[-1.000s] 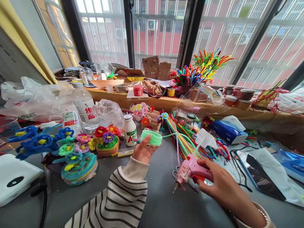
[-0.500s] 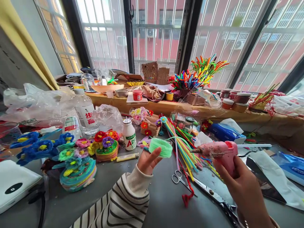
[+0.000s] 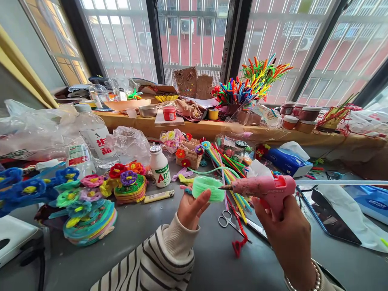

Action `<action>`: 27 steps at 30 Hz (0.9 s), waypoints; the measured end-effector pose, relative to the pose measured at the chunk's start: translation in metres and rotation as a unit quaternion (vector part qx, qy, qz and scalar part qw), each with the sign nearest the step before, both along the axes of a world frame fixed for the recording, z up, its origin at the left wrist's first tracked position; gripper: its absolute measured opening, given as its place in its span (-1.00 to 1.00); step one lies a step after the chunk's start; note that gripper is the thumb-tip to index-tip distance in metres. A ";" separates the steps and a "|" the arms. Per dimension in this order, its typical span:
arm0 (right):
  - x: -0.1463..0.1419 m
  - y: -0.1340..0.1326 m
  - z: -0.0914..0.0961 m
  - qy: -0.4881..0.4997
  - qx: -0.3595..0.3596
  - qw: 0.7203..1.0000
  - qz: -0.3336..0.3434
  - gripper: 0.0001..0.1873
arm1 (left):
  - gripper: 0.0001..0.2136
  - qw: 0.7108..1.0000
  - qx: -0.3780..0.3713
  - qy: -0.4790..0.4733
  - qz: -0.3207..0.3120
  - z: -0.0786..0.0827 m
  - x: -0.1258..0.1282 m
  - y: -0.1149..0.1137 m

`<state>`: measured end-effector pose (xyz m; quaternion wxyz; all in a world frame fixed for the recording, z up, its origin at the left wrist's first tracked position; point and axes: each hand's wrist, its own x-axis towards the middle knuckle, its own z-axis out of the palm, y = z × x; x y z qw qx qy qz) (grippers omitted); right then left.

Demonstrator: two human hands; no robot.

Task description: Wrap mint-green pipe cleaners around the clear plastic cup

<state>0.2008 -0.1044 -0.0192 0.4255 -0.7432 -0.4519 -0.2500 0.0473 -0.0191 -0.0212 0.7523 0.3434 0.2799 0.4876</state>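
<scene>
Grey table (image 3: 218,262), laden; above it, pink glue gun (image 3: 263,188), nozzle pointing left; right hand (image 3: 287,232), wrapped round its handle; left hand (image 3: 190,208), pinching green fuzzy coil (image 3: 203,188) off the table, at the nozzle tip, contact indeterminable; scissors (image 3: 233,225) lying on the table.

A bare stretch of the surface (image 3: 218,266) at lower centre left room between the striped sleeve (image 3: 151,262) and the right hand (image 3: 286,230), with scissors (image 3: 226,219) and a red fuzzy piece (image 3: 239,245) along its upper edge. Higher, the glue gun (image 3: 263,188), its nozzle at the green coil (image 3: 207,189), barred the way between the hands. Left of centre, a white bottle (image 3: 160,166) and lighter (image 3: 159,197) narrowed passage; pipe cleaners (image 3: 218,159) crowded behind.
</scene>
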 end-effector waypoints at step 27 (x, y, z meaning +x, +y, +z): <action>-0.001 -0.004 -0.001 -0.073 -0.009 0.997 -0.015 -0.67 | -0.59 1.000 0.021 0.009 -0.010 -0.001 -0.001 -0.001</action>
